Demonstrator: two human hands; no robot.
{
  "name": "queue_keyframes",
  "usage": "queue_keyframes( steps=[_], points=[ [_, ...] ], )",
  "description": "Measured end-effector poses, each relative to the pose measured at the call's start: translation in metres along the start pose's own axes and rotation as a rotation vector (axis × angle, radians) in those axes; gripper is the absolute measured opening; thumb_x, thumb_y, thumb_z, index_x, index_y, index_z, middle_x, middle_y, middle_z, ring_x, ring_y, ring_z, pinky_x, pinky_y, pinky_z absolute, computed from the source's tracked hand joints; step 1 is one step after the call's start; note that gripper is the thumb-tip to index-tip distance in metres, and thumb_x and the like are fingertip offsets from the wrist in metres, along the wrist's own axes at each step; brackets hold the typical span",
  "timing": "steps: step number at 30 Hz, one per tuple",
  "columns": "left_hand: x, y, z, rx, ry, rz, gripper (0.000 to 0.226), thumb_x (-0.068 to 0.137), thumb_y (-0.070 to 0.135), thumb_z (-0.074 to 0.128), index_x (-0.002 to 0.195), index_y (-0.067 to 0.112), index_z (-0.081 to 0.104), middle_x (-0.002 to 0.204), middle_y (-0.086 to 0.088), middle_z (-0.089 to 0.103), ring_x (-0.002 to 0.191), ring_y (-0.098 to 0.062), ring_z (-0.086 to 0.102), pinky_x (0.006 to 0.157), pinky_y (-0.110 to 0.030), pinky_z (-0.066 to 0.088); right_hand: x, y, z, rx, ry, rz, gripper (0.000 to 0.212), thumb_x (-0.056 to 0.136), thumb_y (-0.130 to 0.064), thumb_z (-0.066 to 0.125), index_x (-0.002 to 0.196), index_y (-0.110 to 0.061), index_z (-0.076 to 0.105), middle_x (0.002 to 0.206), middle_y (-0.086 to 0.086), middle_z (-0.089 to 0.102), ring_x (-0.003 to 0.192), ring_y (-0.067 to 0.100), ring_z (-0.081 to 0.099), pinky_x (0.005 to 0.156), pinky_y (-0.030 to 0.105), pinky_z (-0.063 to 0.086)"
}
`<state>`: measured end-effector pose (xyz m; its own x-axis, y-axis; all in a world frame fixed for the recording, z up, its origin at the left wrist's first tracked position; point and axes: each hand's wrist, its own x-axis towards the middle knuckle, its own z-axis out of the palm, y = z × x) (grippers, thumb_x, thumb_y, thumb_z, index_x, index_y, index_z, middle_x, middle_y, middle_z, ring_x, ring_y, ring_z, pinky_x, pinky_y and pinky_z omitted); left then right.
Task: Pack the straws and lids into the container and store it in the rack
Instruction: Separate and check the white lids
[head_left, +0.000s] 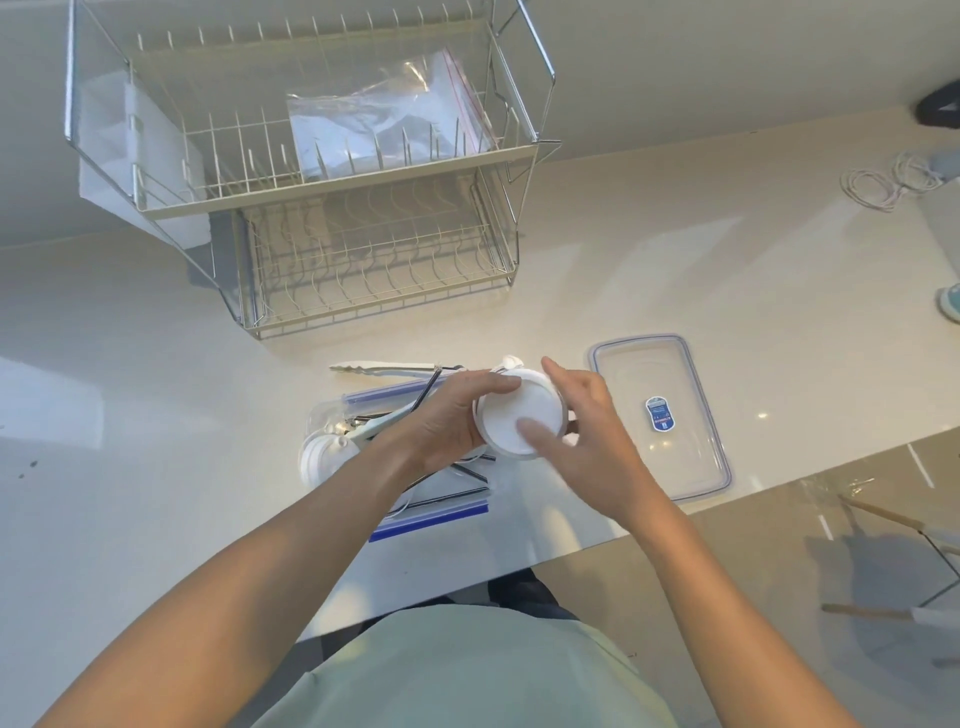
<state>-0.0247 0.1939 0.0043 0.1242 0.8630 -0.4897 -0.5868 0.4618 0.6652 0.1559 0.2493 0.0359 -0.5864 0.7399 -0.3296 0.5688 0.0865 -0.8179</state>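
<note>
- Both hands are meeting over the middle of a pale tabletop, seen from above.
- The left hand is curling round the left side of a stack of round white lids; its grip is holding the stack, with the fingers reaching over the far edge.
- The right hand is lying against the right side of the same stack, its fingers fairly straight and spread, and one fingertip is pressing on the flat white top; whether this grip is actually clasping the stack cannot be told.
- Beneath the hands a clear container is sitting on the tabletop, with more white lids at its left end and thin dark straws crossing inside it.
- Blue-edged zip bags are lying under and beside the container.
- Metal tongs are resting on the tabletop just behind the hands.
- The container's clear rectangular cover, bearing a small blue label, is lying flat just to the right of the hands.
- A two-tier wire dish rack is standing at the back of the tabletop, well apart from the hands; a clear zip bag is lying on its upper tier.
</note>
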Motion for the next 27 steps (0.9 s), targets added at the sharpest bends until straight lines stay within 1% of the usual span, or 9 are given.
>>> queue_keyframes(
  steps=[3,6,9,14,16,20,23,25,27],
  points=[
    [0.016,-0.002,0.006,0.033,0.023,-0.022,0.028,0.098,0.025,0.054,0.116,0.007,0.064,0.11,-0.015,0.066,0.098,-0.028,0.064,0.075,-0.034,0.054,0.009,0.016,-0.016,0.252,0.092,0.172,0.028,0.103,-0.03,0.059,0.128,-0.019,0.066,0.106,-0.002,0.066,0.086,0.016,0.063,0.074,0.024,0.054],
    [0.041,-0.009,0.012,0.135,0.064,-0.062,0.04,0.094,0.031,0.063,0.12,0.002,0.067,0.112,-0.016,0.067,0.101,-0.028,0.064,0.084,-0.038,0.049,0.016,0.044,-0.025,0.34,0.117,0.257,0.021,0.103,-0.028,0.058,0.108,-0.012,0.072,0.081,-0.002,0.066,0.069,0.017,0.06,0.065,0.032,0.054],
    [0.065,-0.022,0.022,0.238,0.189,-0.063,0.04,0.093,0.03,0.071,0.121,0.001,0.07,0.112,-0.014,0.072,0.099,-0.024,0.067,0.085,-0.038,0.053,0.022,0.071,-0.028,0.413,0.21,0.32,0.02,0.104,-0.024,0.058,0.107,-0.01,0.072,0.083,0.001,0.067,0.074,0.019,0.061,0.06,0.032,0.056],
    [0.092,-0.057,0.036,0.296,0.39,-0.059,0.02,0.091,0.013,0.073,0.11,0.008,0.074,0.112,-0.015,0.075,0.097,-0.023,0.069,0.095,-0.046,0.055,0.029,0.11,-0.024,0.409,0.272,0.408,0.027,0.105,-0.029,0.053,0.115,-0.01,0.07,0.103,0.008,0.073,0.091,0.023,0.07,0.069,0.035,0.063],
    [0.101,-0.066,0.039,0.293,0.456,-0.082,0.02,0.09,0.011,0.073,0.11,0.011,0.071,0.109,-0.01,0.074,0.098,-0.024,0.068,0.089,-0.043,0.056,0.029,0.117,-0.022,0.384,0.256,0.433,0.027,0.105,-0.029,0.051,0.115,-0.012,0.069,0.105,0.006,0.072,0.095,0.023,0.07,0.072,0.036,0.064],
    [0.113,-0.077,0.041,0.391,0.538,-0.09,0.028,0.093,0.015,0.068,0.121,0.013,0.065,0.112,-0.003,0.069,0.101,-0.02,0.064,0.074,-0.025,0.049,0.033,0.123,-0.014,0.334,0.226,0.478,0.027,0.106,-0.028,0.046,0.115,-0.012,0.067,0.104,0.006,0.07,0.098,0.025,0.069,0.071,0.035,0.064],
    [0.116,-0.083,0.044,0.511,0.58,-0.07,0.03,0.098,0.017,0.06,0.128,0.013,0.062,0.115,-0.003,0.065,0.101,-0.02,0.062,0.067,-0.02,0.047,0.039,0.123,-0.007,0.227,0.22,0.483,0.036,0.097,-0.04,0.044,0.102,-0.013,0.067,0.096,0.006,0.07,0.093,0.028,0.067,0.077,0.046,0.062],
    [0.12,-0.089,0.045,0.663,0.604,-0.087,0.038,0.1,0.024,0.055,0.136,0.013,0.054,0.13,-0.009,0.058,0.114,-0.027,0.058,0.082,-0.031,0.052,0.042,0.126,-0.002,0.141,0.207,0.469,0.036,0.096,-0.037,0.043,0.085,-0.008,0.063,0.082,0.01,0.064,0.079,0.031,0.061,0.068,0.042,0.055],
    [0.124,-0.094,0.048,0.804,0.638,-0.159,0.047,0.1,0.028,0.053,0.145,0.014,0.047,0.142,-0.014,0.047,0.129,-0.033,0.048,0.104,-0.044,0.046,0.045,0.13,0.001,0.038,0.193,0.458,0.036,0.099,-0.025,0.045,0.068,-0.009,0.052,0.069,0.011,0.053,0.067,0.029,0.05,0.053,0.033,0.038]
  ],
)
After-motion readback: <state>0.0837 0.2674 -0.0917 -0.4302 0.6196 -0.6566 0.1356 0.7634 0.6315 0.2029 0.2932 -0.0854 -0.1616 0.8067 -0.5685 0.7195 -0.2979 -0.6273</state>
